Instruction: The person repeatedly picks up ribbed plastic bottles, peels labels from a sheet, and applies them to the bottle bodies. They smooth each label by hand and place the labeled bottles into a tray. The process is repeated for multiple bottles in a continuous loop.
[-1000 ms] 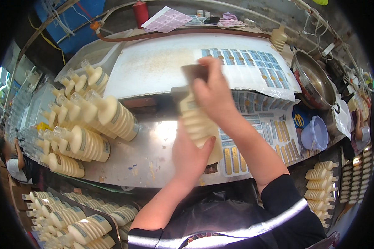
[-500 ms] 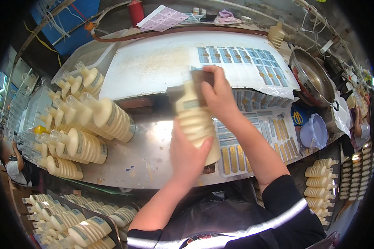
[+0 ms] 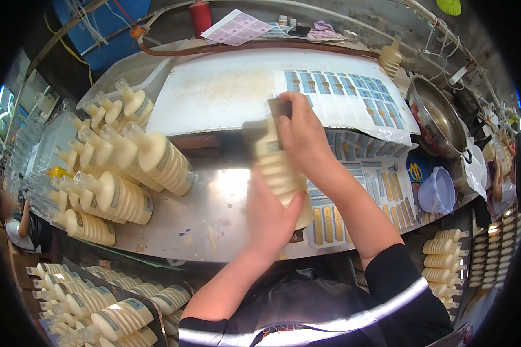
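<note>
A cream, ribbed bottle (image 3: pixel 275 180) with a clear neck is tilted slightly above the metal table's front half. Around its lower body is my left hand (image 3: pixel 270 215), smeared by motion, the thumb lying across the ribs. My right hand (image 3: pixel 304 134) is closed on a dark brown flat piece (image 3: pixel 279 110) beside the bottle's neck and shoulder; whether it is cloth or a scraper I cannot tell. Behind the bottle, part of a dark blurred shape (image 3: pixel 252 134) shows. Label sheets (image 3: pixel 329 225) with gold and blue strips lie right of the bottle.
Several filled cream bottles (image 3: pixel 164 162) stand on the left, with more in a crate (image 3: pixel 150 301) below. A white board (image 3: pixel 220 87) bearing blue labels spans the back. To the right are a large metal pan (image 3: pixel 440 113) and a lilac bucket (image 3: pixel 437 191).
The view has shifted slightly, so the surroundings sit a little differently. Both hands remain on the bottle and the dark piece; my left hand is more blurred now.
</note>
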### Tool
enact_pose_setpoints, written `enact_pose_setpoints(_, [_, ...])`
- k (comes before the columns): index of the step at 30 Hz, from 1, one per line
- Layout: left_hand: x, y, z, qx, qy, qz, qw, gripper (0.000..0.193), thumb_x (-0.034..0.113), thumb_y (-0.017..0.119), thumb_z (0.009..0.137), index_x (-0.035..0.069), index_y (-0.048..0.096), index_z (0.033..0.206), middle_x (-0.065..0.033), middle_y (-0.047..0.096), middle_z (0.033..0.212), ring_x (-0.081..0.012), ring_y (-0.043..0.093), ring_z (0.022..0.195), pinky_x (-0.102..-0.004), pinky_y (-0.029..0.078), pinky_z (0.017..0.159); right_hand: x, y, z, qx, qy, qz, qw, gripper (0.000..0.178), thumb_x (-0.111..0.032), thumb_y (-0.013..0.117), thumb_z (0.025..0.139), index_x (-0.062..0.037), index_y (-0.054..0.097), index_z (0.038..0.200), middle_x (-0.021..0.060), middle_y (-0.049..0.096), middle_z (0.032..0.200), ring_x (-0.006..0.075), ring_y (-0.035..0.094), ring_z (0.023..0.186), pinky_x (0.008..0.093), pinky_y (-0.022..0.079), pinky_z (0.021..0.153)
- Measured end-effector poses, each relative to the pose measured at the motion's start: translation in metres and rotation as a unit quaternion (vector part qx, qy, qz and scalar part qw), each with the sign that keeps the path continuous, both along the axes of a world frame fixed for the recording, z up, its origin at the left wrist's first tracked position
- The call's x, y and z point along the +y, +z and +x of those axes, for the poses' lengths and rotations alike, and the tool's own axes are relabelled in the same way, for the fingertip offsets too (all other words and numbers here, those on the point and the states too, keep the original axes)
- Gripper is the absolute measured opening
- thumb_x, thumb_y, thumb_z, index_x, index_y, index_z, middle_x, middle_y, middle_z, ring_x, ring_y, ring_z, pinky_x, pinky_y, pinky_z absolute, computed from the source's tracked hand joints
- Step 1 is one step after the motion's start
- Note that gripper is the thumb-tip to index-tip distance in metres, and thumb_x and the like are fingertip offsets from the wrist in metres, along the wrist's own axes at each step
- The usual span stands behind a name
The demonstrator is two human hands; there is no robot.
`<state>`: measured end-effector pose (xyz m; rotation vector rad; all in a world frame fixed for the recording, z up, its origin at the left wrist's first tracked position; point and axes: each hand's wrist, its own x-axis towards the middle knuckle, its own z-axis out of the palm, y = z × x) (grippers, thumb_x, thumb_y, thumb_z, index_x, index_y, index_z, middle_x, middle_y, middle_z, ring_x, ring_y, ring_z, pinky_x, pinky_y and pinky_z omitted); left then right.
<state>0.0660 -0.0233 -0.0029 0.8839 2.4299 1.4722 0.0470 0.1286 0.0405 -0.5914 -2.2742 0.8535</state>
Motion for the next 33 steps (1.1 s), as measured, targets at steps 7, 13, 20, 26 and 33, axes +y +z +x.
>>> enact_pose_setpoints(7, [-0.006,-0.005,-0.013,0.025,-0.016,0.02,0.999,0.099,0.025,0.083,0.08,-0.001,0.025,0.156,-0.0279,0.045,0.141,-0.0449,0.052,0.127,-0.0491,0.044,0.106,-0.011,-0.008,-0.004,-0.008,0.033,0.02,0.999,0.037,-0.008,0.051,0.096,-0.0003,0.047,0.133,0.0261,0.056,0.131,0.044,0.058,0.118,0.0484,0.047,0.1])
enact_pose_setpoints(13, [-0.003,0.0,-0.036,0.02,-0.115,-0.073,0.99,0.107,0.032,0.082,0.076,0.02,0.021,0.163,-0.0271,0.034,0.154,-0.0446,0.051,0.131,-0.0488,0.046,0.108,0.027,-0.041,0.023,0.06,-0.01,-0.031,0.998,0.039,-0.01,0.054,0.098,-0.0013,0.046,0.135,0.0224,0.059,0.128,0.0385,0.059,0.119,0.0437,0.045,0.104])
enact_pose_setpoints(20, [0.004,-0.007,-0.038,-0.016,-0.084,-0.074,0.994,0.111,0.035,0.083,0.074,0.019,0.018,0.163,-0.0243,0.038,0.151,-0.0397,0.056,0.129,-0.0468,0.051,0.104,0.048,-0.062,0.032,0.124,0.001,-0.022,0.992,0.039,-0.008,0.056,0.097,0.0001,0.047,0.135,0.0203,0.061,0.127,0.0332,0.061,0.117,0.0407,0.047,0.102])
enact_pose_setpoints(26, [0.005,-0.019,-0.041,-0.114,-0.08,0.006,0.99,0.119,0.026,0.082,0.072,0.012,0.008,0.164,-0.0207,0.042,0.147,-0.0344,0.053,0.131,-0.0444,0.047,0.108,0.031,-0.041,0.024,0.163,0.052,-0.087,0.981,0.039,-0.009,0.055,0.096,0.0007,0.048,0.134,0.0211,0.06,0.127,0.0333,0.061,0.117,0.0403,0.046,0.103])
enact_pose_setpoints(33, [0.005,-0.019,-0.04,-0.108,-0.08,0.016,0.991,0.121,0.026,0.083,0.071,0.01,0.007,0.164,-0.0208,0.042,0.147,-0.0359,0.05,0.134,-0.0439,0.045,0.11,0.04,-0.057,0.033,0.127,0.013,-0.063,0.99,0.039,-0.008,0.055,0.097,0.0004,0.047,0.134,0.0208,0.059,0.127,0.0342,0.06,0.118,0.0407,0.046,0.103])
